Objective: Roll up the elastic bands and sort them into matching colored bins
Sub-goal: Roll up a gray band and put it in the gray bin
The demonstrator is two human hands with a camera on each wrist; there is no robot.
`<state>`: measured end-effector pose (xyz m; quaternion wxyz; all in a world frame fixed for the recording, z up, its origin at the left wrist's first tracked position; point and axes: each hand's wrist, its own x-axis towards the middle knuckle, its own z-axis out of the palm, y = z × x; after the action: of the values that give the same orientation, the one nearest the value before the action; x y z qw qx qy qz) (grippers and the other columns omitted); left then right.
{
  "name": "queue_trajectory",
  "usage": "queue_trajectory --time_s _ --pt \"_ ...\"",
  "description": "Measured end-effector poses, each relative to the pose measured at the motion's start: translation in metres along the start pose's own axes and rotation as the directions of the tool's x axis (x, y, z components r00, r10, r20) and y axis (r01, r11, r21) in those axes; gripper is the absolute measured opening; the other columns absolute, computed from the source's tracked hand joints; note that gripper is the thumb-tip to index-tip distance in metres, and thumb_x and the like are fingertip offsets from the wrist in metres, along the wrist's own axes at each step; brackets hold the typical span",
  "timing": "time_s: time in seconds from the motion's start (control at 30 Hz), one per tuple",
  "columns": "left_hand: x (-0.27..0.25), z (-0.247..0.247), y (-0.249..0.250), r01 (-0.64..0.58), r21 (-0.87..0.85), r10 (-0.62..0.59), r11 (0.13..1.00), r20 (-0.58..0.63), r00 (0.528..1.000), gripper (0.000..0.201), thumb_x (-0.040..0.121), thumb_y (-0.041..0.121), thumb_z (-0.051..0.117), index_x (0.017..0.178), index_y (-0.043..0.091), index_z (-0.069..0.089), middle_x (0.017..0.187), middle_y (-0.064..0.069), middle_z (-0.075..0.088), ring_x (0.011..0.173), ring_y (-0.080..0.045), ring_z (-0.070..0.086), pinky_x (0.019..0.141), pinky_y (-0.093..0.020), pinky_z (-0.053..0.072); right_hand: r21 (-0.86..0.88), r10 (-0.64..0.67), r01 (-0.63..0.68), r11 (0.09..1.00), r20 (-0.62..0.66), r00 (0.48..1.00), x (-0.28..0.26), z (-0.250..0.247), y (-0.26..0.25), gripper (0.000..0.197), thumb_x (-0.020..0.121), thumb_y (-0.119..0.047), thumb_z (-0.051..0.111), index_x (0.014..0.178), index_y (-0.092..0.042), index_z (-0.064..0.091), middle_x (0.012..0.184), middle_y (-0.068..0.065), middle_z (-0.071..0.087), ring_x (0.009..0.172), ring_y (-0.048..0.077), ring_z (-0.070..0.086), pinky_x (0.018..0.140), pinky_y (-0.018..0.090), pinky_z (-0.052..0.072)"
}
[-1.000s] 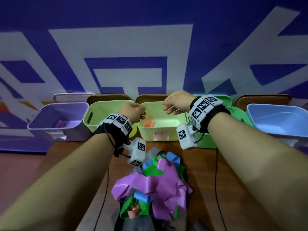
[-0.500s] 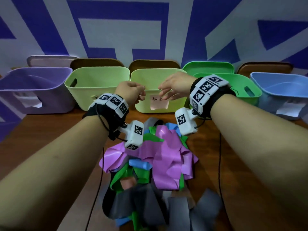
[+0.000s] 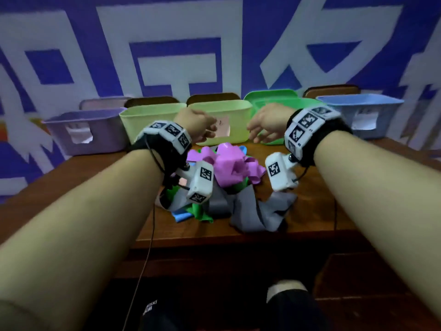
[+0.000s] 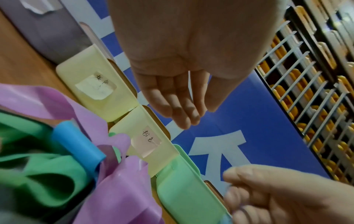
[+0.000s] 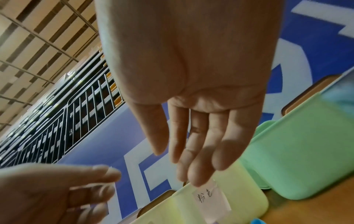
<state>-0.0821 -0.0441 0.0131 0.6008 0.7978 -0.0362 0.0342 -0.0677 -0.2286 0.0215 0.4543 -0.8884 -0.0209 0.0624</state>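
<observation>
We hold our left hand (image 3: 194, 125) and right hand (image 3: 268, 126) above the tangled bands (image 3: 229, 168) heaped on the table (image 3: 315, 211), both grips loose and empty, just before the row of bins (image 3: 152, 118).

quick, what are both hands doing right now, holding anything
Left hand: open, fingers relaxed, holding nothing.
Right hand: open, fingers straight, holding nothing.
</observation>
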Motion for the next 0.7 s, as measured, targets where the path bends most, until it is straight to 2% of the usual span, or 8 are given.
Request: queue_trajectory --time_s 0.17,0.3,0.37,0.47,0.53,0.6,0.67,0.7 --pt "-0.041 0.016 0.002 0.009 0.035 -0.010 0.999 0.051 0.999 0.018 0.095 0.007 0.054 0.078 0.007 0.056 0.071 -0.008 0.057 0.056 -0.017 0.055 0.044 -0.018 0.040 -0.065 0.095 -0.089 0.994 0.081 0.992 -0.058 0.022 0.028 0.022 0.093 -0.018 0.061 0.075 -0.007 0.054 0.056 0.009 0.054 0.034 0.014 0.048 0.039 0.012 0.036" --pt "-0.050 0.021 -0.017 0.029 0.071 -0.036 0.997 0.096 0.995 0.011 0.095 0.011 0.056 0.086 0.006 0.060 0.076 -0.007 0.062 0.062 -0.018 0.058 0.063 -0.029 0.046 -0.433 0.090 -0.048 0.900 0.078 0.993 -0.066 0.046 0.041 0.036 0.085 -0.043 0.068 0.068 -0.014 0.056 0.074 0.005 0.066 0.053 0.015 0.054 0.056 0.024 0.043" --pt "-0.049 0.019 -0.026 0.014 0.117 -0.025 0.993 0.096 0.995 0.008 0.094 0.013 0.058 0.090 0.007 0.063 0.075 -0.005 0.063 0.062 -0.016 0.060 0.058 -0.024 0.045 -0.490 0.096 -0.039 0.871 0.092 0.991 -0.063 0.057 0.043 0.034 0.084 -0.034 0.070 0.065 -0.016 0.050 0.070 0.003 0.057 0.058 0.017 0.050 0.057 0.026 0.039" --pt "-0.041 0.011 -0.038 0.004 0.163 -0.018 0.987 0.085 0.996 0.014 0.093 0.013 0.060 0.080 0.012 0.063 0.074 -0.005 0.065 0.060 -0.014 0.060 0.049 -0.020 0.041 -0.592 0.079 -0.019 0.806 0.077 0.994 -0.049 0.063 0.040 0.024 0.082 -0.018 0.070 0.069 -0.011 0.052 0.079 0.008 0.056 0.072 0.022 0.052 0.058 0.027 0.039" --pt "-0.033 0.005 -0.040 0.007 0.139 -0.019 0.990 0.085 0.996 0.013 0.093 0.015 0.060 0.081 0.013 0.062 0.083 -0.007 0.065 0.065 -0.016 0.060 0.046 -0.018 0.042 -0.504 0.022 0.022 0.863 0.080 0.997 -0.043 0.056 0.029 0.019 0.084 -0.012 0.066 0.070 -0.007 0.054 0.072 0.008 0.057 0.064 0.019 0.053 0.054 0.023 0.040" --pt "-0.028 0.001 -0.034 0.006 0.048 -0.011 0.999 0.115 0.993 0.011 0.095 0.022 0.059 0.089 0.014 0.061 0.092 -0.008 0.063 0.071 -0.016 0.060 0.051 -0.018 0.047 -0.204 -0.057 0.077 0.976 0.102 0.993 -0.041 0.042 0.013 0.020 0.090 -0.002 0.055 0.070 -0.005 0.052 0.049 0.003 0.051 0.041 0.011 0.048 0.043 0.017 0.037" --pt "-0.022 -0.002 -0.025 0.012 -0.016 -0.010 1.000 0.170 0.985 0.019 0.094 0.034 0.058 0.096 0.016 0.061 0.094 -0.006 0.064 0.078 -0.016 0.063 0.061 -0.023 0.049 0.028 -0.160 0.159 0.987 0.020 0.987 -0.041 0.030 -0.006 0.026 0.092 0.001 0.052 0.068 -0.008 0.051 0.043 -0.001 0.046 0.032 0.004 0.041 0.038 0.016 0.035" --pt "-0.021 -0.002 -0.018 0.014 -0.031 -0.007 0.999 0.196 0.981 0.021 0.094 0.037 0.057 0.095 0.017 0.061 0.089 -0.005 0.065 0.078 -0.016 0.065 0.063 -0.025 0.048 0.043 -0.218 0.220 0.975 -0.043 0.975 -0.039 0.025 -0.016 0.027 0.092 0.000 0.054 0.067 -0.011 0.052 0.045 -0.003 0.047 0.034 0.004 0.043 0.040 0.018 0.036"
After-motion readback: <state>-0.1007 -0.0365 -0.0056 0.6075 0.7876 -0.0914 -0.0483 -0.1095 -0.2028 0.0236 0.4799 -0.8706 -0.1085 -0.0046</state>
